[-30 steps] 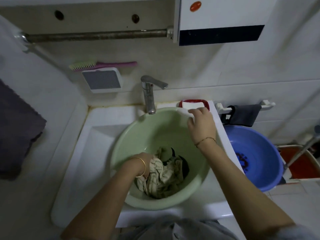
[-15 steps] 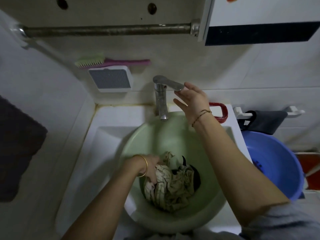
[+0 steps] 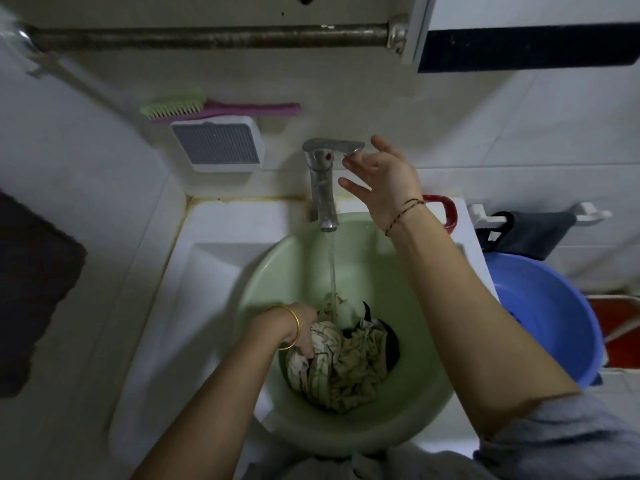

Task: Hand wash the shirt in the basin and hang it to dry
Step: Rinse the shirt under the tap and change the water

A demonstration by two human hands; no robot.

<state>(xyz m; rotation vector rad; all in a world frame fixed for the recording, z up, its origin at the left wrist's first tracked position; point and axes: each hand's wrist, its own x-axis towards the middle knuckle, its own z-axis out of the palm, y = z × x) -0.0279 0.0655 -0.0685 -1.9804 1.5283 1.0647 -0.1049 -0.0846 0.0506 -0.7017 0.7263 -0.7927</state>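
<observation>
**Basin Filling: Tap Open, Shirt in Green Basin**

1. Containers. A pale green basin (image 3: 277, 271) sits inside the white sink (image 3: 214, 244), directly under the tap (image 3: 322, 195). It holds the shirt (image 3: 349, 365), a crumpled striped cream fabric with dark parts, bunched at the bottom toward the near side. A thin stream of water (image 3: 333, 268) falls from the spout onto the far edge of the shirt. No pooled water level can be made out.

2. Left hand (image 3: 299, 329). It is inside the green basin, at the left edge of the shirt. The fingers are curled into the fabric and grip it.

3. Right hand (image 3: 384, 174). It is raised beside the tap lever (image 3: 332, 146), with fingers straight and spread wide, holding nothing. One fingertip touches the end of the lever.

4. Adjacent container. A blue basin (image 3: 554, 306) stands to the right of the sink, lower down. Its bottom is mostly hidden behind the right forearm.
</observation>
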